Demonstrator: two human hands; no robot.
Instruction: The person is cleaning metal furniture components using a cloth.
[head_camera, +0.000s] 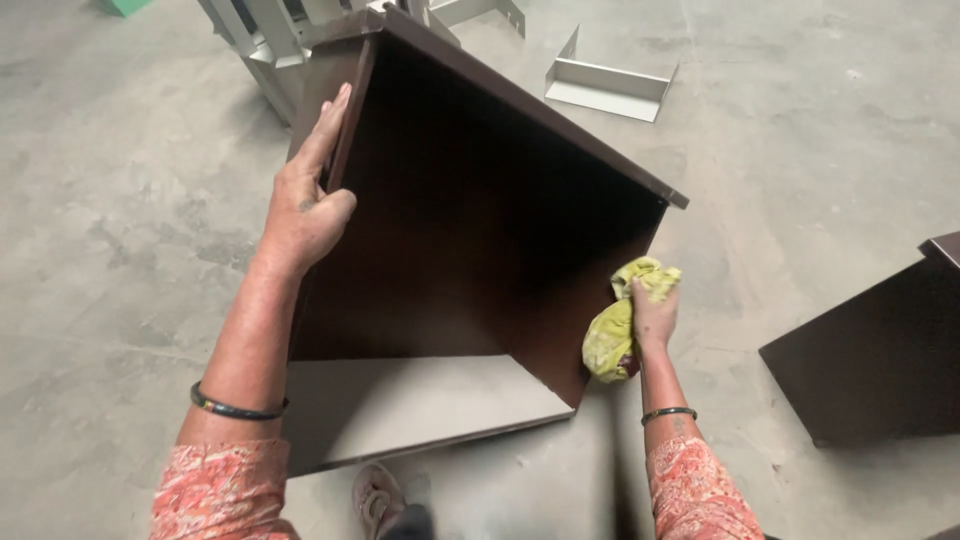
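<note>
Steadying panel (450, 200) with left hand (305, 215); right hand (655, 315) clutching cloth (612, 335).

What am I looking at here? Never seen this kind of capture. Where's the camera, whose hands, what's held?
There is no machine: one camera worn on a person's head looks down at their two bare hands. The left hand grips the upper edge of a dark brown open-sided metal cabinet shell tilted on the grey concrete floor. The right hand holds a crumpled yellow-green cloth against the shell's right side panel. A second dark brown panel lies at the right, and pale grey metal brackets lie farther away. The person's shoe shows below.
</note>
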